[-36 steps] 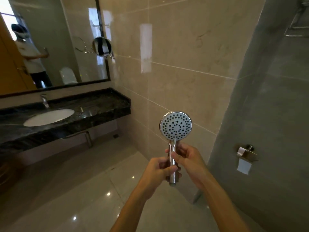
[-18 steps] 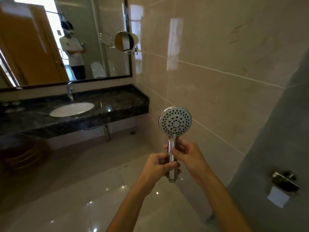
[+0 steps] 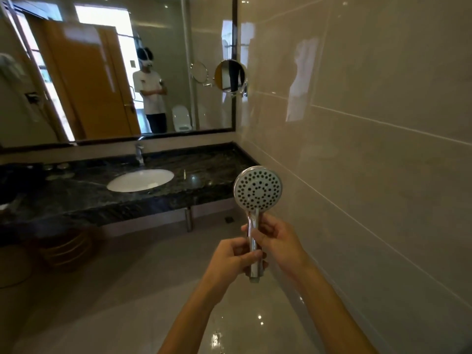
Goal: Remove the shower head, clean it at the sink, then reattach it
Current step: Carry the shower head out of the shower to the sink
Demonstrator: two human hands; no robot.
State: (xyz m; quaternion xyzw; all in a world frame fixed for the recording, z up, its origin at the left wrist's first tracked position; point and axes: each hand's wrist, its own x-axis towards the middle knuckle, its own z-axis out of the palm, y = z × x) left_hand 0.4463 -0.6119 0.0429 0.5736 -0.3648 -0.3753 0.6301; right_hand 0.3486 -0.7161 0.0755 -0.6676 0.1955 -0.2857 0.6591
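- You had the shower head point(image 3: 257, 189) off its hose and upright at centre-right of the frame, spray face turned toward you — no hose showed at the bare lower end of the handle, so removal looked done.
- Your left hand point(image 3: 231, 260) was closed around the lower handle, fingertips pinching the chrome stem; your right hand point(image 3: 279, 242) was wrapped round the handle just above, fingers curled shut on it.
- The sink point(image 3: 140, 180) sat at centre-left, a white oval basin in the dark stone counter point(image 3: 204, 172), with the tap point(image 3: 139, 153) behind it — well apart from the shower head, so cleaning had not begun, and reattaching was left too, by my reading.
- The head itself: round, pale face, rings of dark nozzle holes, shiny chrome rim and handle; any grime was too small to tell.
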